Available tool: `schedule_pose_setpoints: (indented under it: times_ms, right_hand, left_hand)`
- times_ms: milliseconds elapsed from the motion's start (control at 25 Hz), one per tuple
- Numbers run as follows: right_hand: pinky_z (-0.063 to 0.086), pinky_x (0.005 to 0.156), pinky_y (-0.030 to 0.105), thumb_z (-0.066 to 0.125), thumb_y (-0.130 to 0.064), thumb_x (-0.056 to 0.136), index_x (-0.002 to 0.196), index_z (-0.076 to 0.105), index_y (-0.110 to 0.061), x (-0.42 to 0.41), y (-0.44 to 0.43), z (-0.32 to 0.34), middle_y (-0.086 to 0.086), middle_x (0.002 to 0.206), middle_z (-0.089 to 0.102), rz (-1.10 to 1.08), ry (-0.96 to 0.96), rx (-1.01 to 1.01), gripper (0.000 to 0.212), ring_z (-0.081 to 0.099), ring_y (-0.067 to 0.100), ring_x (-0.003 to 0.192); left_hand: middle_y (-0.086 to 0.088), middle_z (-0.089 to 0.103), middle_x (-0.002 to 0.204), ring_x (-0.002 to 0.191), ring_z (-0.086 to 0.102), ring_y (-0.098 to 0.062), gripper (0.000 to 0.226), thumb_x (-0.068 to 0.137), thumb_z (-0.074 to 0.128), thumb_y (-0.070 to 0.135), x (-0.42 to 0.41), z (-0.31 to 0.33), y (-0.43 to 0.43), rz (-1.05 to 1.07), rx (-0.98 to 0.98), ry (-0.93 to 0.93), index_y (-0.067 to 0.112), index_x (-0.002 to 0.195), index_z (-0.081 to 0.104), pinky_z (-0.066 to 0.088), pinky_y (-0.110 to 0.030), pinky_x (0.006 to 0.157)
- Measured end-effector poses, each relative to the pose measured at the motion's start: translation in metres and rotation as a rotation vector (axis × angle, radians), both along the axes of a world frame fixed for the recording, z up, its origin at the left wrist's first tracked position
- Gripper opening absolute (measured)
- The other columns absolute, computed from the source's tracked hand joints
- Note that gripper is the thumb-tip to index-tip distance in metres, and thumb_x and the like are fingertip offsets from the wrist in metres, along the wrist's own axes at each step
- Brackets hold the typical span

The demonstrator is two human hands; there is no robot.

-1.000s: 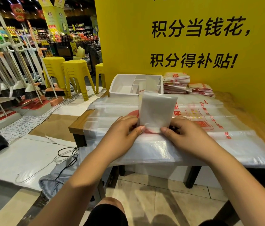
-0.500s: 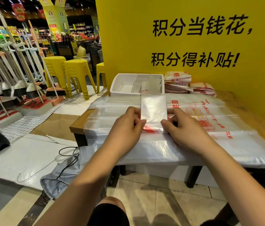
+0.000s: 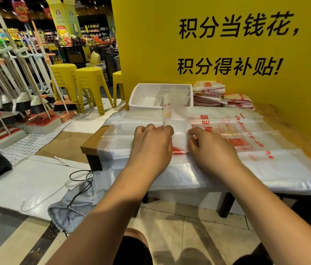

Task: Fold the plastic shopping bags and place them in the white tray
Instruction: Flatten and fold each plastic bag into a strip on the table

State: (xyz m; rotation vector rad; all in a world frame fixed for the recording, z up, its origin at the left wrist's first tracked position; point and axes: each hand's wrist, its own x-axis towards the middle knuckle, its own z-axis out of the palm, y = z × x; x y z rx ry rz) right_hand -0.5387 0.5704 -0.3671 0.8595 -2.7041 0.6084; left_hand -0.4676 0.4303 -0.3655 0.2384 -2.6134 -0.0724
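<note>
1. Pinching the folded bag [image 3: 177,121] from both sides, your left hand [image 3: 151,148] and right hand [image 3: 215,150] sit knuckles-up. The fingers of each curl onto one long edge, so the hands are near each other but apart, with the strip between them.
2. That folded bag is a narrow, translucent band of thin, crinkly plastic with red print. Its near end lies flat between your hands, and its far end lifts up in front of the white tray [image 3: 143,92].
3. Under it you have a pile of flat bags [image 3: 265,150]. The film is glossy and see-through with red lettering, and it drapes over the front edge of the desk [image 3: 284,119].
4. Your desk is wood-grained, with a darker rim at its left corner.
5. The white tray is a hard, smooth box with rounded corners and straight inner dividers. It stands at the back of the desk by the yellow wall [image 3: 151,54].
6. Just right of the tray sit two stacks of folded packets [image 3: 208,90], squarish and white with red print.
7. Moulded yellow stools [image 3: 90,83] and bristled brooms [image 3: 36,104] stand on the floor to your left.
</note>
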Motion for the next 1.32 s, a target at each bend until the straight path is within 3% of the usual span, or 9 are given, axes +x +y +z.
schedule_pose_setpoints:
  times_ms: [320, 400, 440, 520, 600, 800, 920, 1120, 1320]
  right_hand:
    - [0.036, 0.066, 0.033, 0.038, -0.028, 0.1, 0.102, 0.062, -0.018, -0.001, -0.005, 0.003, 0.007, 0.102, 0.065, -0.039, 0.031, 0.139, 0.027, 0.05, 0.028, 0.082]
    - [0.039, 0.075, 0.034, 0.038, -0.033, 0.1, 0.11, 0.065, -0.015, -0.007, -0.003, 0.001, 0.007, 0.117, 0.061, -0.001, 0.129, 0.194, 0.033, 0.053, 0.028, 0.102]
    - [0.04, 0.087, 0.036, 0.038, -0.036, 0.1, 0.12, 0.064, -0.016, -0.013, -0.002, 0.002, 0.007, 0.132, 0.055, 0.036, 0.166, 0.233, 0.038, 0.049, 0.028, 0.119]
    - [0.027, 0.113, 0.038, 0.035, -0.044, 0.102, 0.142, 0.049, -0.021, -0.026, 0.0, 0.006, 0.001, 0.16, 0.03, 0.155, 0.129, 0.329, 0.048, 0.026, 0.021, 0.147]
    - [0.013, 0.122, 0.037, 0.03, -0.052, 0.103, 0.155, 0.028, -0.027, -0.039, 0.002, 0.01, -0.005, 0.166, 0.01, 0.281, 0.027, 0.42, 0.058, 0.006, 0.013, 0.153]
    - [0.003, 0.124, 0.035, 0.024, -0.075, 0.089, 0.158, 0.012, -0.038, -0.061, 0.015, 0.008, -0.015, 0.165, 0.001, 0.401, -0.202, 0.42, 0.079, -0.001, 0.005, 0.151]
    - [0.001, 0.124, 0.034, 0.029, -0.083, 0.082, 0.156, 0.009, -0.044, -0.072, 0.024, 0.011, -0.021, 0.164, -0.001, 0.431, -0.256, 0.435, 0.086, -0.004, 0.003, 0.151]
    - [-0.001, 0.123, 0.032, 0.037, -0.081, 0.082, 0.155, 0.009, -0.048, -0.075, 0.029, 0.009, -0.024, 0.163, -0.002, 0.455, -0.296, 0.403, 0.086, -0.006, -0.001, 0.149]
    - [-0.001, 0.124, 0.033, 0.04, -0.084, 0.078, 0.154, 0.008, -0.05, -0.079, 0.029, 0.013, -0.027, 0.162, -0.004, 0.456, -0.344, 0.418, 0.09, -0.007, -0.004, 0.148]
  left_hand:
    - [-0.001, 0.062, 0.117, 0.111, 0.048, -0.026, 0.028, 0.103, 0.039, 0.027, -0.004, -0.007, -0.012, -0.017, -0.039, -0.086, 0.024, 0.119, 0.061, 0.033, -0.04, 0.1]
    - [-0.004, 0.05, 0.137, 0.131, 0.036, -0.027, 0.028, 0.103, 0.039, 0.03, -0.006, -0.007, -0.018, -0.048, -0.035, -0.115, 0.025, 0.123, 0.057, 0.023, -0.042, 0.113]
    - [-0.004, 0.04, 0.15, 0.142, 0.025, -0.025, 0.027, 0.104, 0.038, 0.031, -0.009, -0.006, -0.022, -0.097, -0.015, -0.158, 0.024, 0.125, 0.054, 0.015, -0.043, 0.119]
    - [0.0, 0.022, 0.164, 0.152, 0.008, -0.017, 0.027, 0.105, 0.036, 0.034, -0.016, -0.003, -0.032, -0.199, 0.056, -0.297, 0.024, 0.127, 0.047, 0.005, -0.04, 0.124]
    - [0.002, 0.02, 0.165, 0.152, 0.006, -0.013, 0.029, 0.104, 0.037, 0.043, -0.022, 0.001, -0.041, -0.243, 0.124, -0.409, 0.027, 0.128, 0.043, 0.004, -0.04, 0.124]
    - [0.005, 0.036, 0.15, 0.142, 0.027, -0.023, 0.058, 0.078, 0.041, 0.084, -0.027, 0.005, -0.062, -0.236, 0.269, -0.541, 0.049, 0.124, 0.037, 0.027, -0.045, 0.116]
    - [0.007, 0.033, 0.152, 0.143, 0.025, -0.023, 0.065, 0.072, 0.046, 0.09, -0.028, 0.006, -0.07, -0.245, 0.283, -0.57, 0.056, 0.125, 0.035, 0.028, -0.044, 0.116]
    - [0.009, 0.016, 0.162, 0.151, 0.01, -0.019, 0.092, 0.064, 0.041, 0.097, -0.033, 0.005, -0.075, -0.22, 0.242, -0.632, 0.056, 0.144, 0.019, 0.02, -0.048, 0.122]
    - [0.011, 0.015, 0.161, 0.151, 0.01, -0.017, 0.092, 0.061, 0.044, 0.099, -0.037, 0.005, -0.079, -0.246, 0.275, -0.665, 0.063, 0.141, 0.018, 0.02, -0.045, 0.123]
